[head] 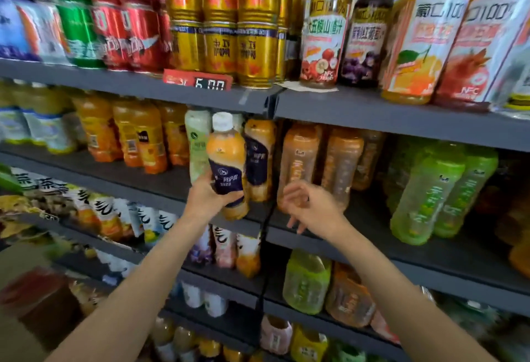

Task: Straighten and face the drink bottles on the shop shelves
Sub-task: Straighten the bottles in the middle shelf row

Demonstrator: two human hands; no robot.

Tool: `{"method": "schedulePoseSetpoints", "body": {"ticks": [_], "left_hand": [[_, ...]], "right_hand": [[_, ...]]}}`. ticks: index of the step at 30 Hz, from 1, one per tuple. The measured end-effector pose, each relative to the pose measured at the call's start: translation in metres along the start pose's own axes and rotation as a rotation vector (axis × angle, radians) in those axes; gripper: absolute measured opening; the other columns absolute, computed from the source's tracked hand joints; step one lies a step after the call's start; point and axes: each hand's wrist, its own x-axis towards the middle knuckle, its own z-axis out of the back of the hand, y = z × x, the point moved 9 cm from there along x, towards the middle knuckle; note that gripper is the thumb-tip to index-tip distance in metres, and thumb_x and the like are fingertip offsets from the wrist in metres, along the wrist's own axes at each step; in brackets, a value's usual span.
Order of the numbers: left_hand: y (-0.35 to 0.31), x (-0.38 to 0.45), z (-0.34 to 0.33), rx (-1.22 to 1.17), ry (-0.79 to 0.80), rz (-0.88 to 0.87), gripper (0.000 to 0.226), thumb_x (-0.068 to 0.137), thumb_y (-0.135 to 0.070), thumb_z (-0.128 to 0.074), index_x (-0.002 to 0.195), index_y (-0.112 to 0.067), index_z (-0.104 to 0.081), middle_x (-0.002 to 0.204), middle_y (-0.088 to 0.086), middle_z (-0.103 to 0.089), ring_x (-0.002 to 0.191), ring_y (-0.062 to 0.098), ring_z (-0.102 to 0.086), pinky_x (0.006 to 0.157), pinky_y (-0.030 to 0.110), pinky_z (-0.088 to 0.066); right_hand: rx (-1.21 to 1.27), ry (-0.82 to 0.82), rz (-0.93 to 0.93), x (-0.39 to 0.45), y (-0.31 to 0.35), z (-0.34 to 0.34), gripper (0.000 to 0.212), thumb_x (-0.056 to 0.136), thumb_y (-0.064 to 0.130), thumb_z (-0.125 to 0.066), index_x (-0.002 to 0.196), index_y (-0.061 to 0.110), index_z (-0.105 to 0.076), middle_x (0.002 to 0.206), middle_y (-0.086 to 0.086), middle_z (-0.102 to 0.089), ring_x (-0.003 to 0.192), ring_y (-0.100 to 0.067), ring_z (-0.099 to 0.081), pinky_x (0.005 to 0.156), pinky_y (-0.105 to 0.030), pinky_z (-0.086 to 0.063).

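My left hand (207, 196) grips the lower part of an orange milk-tea bottle (227, 158) with a white cap and a dark blue label, held tilted in front of the second shelf (160, 186). A matching orange bottle (259, 158) and a pale green one (197, 143) stand just behind it. My right hand (308, 204) hovers to the right of the held bottle, fingers loosely spread, holding nothing. It is in front of brown tea bottles (299, 158).
Gold cans (220, 17) and juice bottles (325, 32) fill the top shelf above a red price tag (198, 81). Green bottles (424, 192) stand at the right. Orange juice bottles (143, 135) stand to the left. Lower shelves hold several more bottles.
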Motion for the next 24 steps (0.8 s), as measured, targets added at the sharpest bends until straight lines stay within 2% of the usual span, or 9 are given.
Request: {"method": "schedulePoseSetpoints", "body": {"ticks": [3, 5, 7, 11, 14, 17, 19, 22, 24], "left_hand": [[-0.003, 0.024, -0.019, 0.056, 0.149, -0.068, 0.06, 0.072, -0.006, -0.078, 0.124, -0.004, -0.049, 0.123, 0.012, -0.059, 0.104, 0.014, -0.055, 0.083, 0.019, -0.042], [-0.003, 0.034, -0.032, 0.093, 0.215, -0.088, 0.062, 0.071, -0.009, -0.079, 0.125, -0.005, -0.049, 0.124, 0.01, -0.059, 0.109, 0.018, -0.056, 0.091, 0.026, -0.045], [-0.004, 0.04, -0.038, 0.154, 0.221, -0.122, 0.063, 0.068, -0.015, -0.082, 0.122, -0.005, -0.052, 0.121, 0.012, -0.062, 0.11, 0.025, -0.059, 0.093, 0.038, -0.047], [-0.01, 0.046, -0.043, 0.257, 0.167, -0.202, 0.064, 0.066, -0.025, -0.084, 0.12, -0.008, -0.054, 0.118, 0.008, -0.064, 0.108, 0.024, -0.059, 0.074, 0.019, -0.038], [-0.008, 0.049, -0.048, 0.3, 0.143, -0.197, 0.067, 0.07, -0.028, -0.081, 0.125, -0.008, -0.049, 0.121, 0.01, -0.062, 0.112, 0.026, -0.057, 0.086, 0.029, -0.043], [-0.007, 0.043, -0.049, 0.277, 0.097, -0.183, 0.069, 0.074, -0.027, -0.078, 0.129, -0.006, -0.042, 0.124, 0.011, -0.058, 0.115, 0.027, -0.054, 0.09, 0.037, -0.045], [-0.009, 0.029, -0.043, 0.18, 0.001, -0.198, 0.067, 0.077, -0.023, -0.075, 0.13, -0.004, -0.04, 0.126, 0.012, -0.052, 0.115, 0.025, -0.051, 0.09, 0.031, -0.043], [-0.024, -0.004, -0.027, 0.032, -0.23, -0.323, 0.045, 0.083, -0.01, -0.065, 0.122, 0.0, -0.043, 0.118, 0.01, -0.043, 0.112, 0.025, -0.047, 0.09, 0.019, -0.036], [-0.047, -0.027, -0.038, -0.001, -0.253, -0.456, 0.035, 0.083, 0.0, -0.058, 0.116, 0.001, -0.046, 0.111, 0.005, -0.039, 0.107, 0.025, -0.047, 0.091, 0.024, -0.039]], "right_hand": [[-0.06, -0.069, -0.058, 0.022, 0.006, -0.008, 0.023, 0.092, 0.01, -0.055, 0.115, 0.012, -0.051, 0.09, 0.004, -0.058, 0.044, -0.005, -0.058, 0.042, -0.022, -0.051], [-0.103, -0.022, -0.099, 0.032, 0.006, -0.028, 0.034, 0.093, 0.011, -0.054, 0.126, 0.01, -0.044, 0.092, -0.001, -0.061, 0.042, -0.004, -0.056, 0.043, -0.022, -0.051], [-0.149, -0.015, -0.107, 0.038, 0.006, -0.044, 0.035, 0.093, 0.01, -0.053, 0.125, 0.008, -0.041, 0.097, -0.01, -0.064, 0.044, -0.005, -0.058, 0.043, -0.023, -0.052], [-0.16, -0.107, -0.125, 0.045, 0.002, -0.047, 0.032, 0.092, 0.006, -0.051, 0.123, 0.004, -0.041, 0.091, -0.016, -0.065, 0.054, -0.016, -0.063, 0.045, -0.027, -0.055], [-0.189, -0.12, -0.156, 0.048, -0.001, -0.046, 0.035, 0.093, 0.006, -0.049, 0.127, 0.007, -0.04, 0.098, -0.018, -0.065, 0.062, -0.023, -0.067, 0.054, -0.035, -0.058], [-0.176, -0.135, -0.157, 0.044, -0.002, -0.044, 0.036, 0.094, 0.005, -0.048, 0.129, 0.009, -0.041, 0.103, -0.012, -0.062, 0.055, -0.014, -0.064, 0.048, -0.026, -0.056], [-0.155, -0.099, -0.144, 0.037, -0.003, -0.041, 0.032, 0.094, 0.005, -0.048, 0.126, 0.008, -0.046, 0.1, -0.006, -0.061, 0.053, -0.011, -0.062, 0.046, -0.022, -0.054], [-0.141, -0.054, -0.094, 0.018, -0.003, -0.02, 0.021, 0.094, 0.006, -0.051, 0.114, 0.009, -0.054, 0.094, 0.0, -0.061, 0.052, -0.011, -0.062, 0.046, -0.022, -0.053], [-0.152, -0.098, -0.072, 0.0, -0.005, 0.008, 0.016, 0.093, 0.005, -0.05, 0.106, 0.012, -0.056, 0.092, -0.003, -0.064, 0.052, -0.012, -0.062, 0.045, -0.021, -0.052]]}}
